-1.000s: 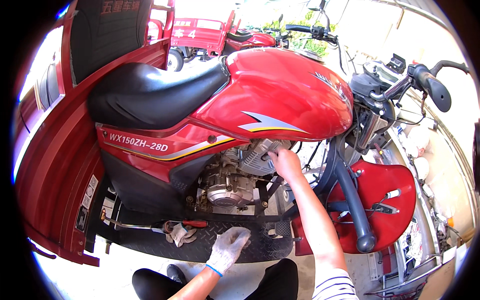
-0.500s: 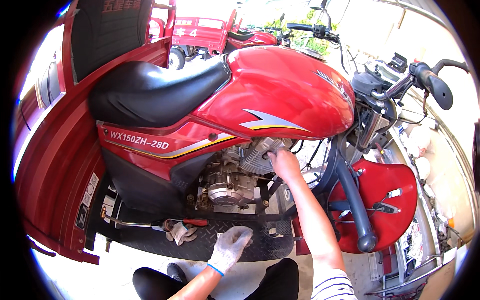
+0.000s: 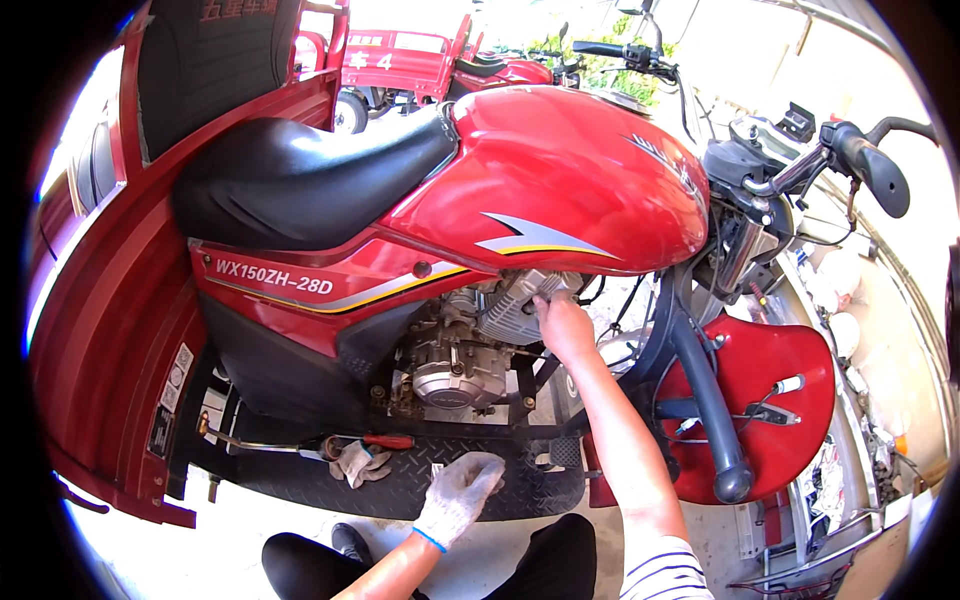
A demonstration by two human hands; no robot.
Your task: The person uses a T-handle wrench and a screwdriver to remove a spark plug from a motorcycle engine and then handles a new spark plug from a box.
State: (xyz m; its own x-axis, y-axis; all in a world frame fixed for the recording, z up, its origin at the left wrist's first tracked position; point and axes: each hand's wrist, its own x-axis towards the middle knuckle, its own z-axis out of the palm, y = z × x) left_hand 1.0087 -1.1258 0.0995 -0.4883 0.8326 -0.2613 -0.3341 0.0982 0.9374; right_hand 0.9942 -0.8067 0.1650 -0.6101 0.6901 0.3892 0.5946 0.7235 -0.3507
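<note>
Against the finned engine cylinder of a red cargo motor tricycle, my bare right hand is closed, its fingertips at the cylinder's side. Whatever they pinch is hidden by the fingers. The silver engine cover lies lower left of that hand. My left hand wears a pale knitted glove with a blue cuff edge and hovers over the black footboard. Its fingers are curled together; I cannot make out anything inside them. A small whitish item shows just beside the left hand.
On the footboard lie a crumpled glove, a red-handled tool and a long metal tool. Above the engine is the red fuel tank. A dark bar and red front fender stand right of my right forearm.
The view has shifted very slightly. My right hand stays at the cylinder with a small change in finger position, and my left hand keeps its curled pose.
</note>
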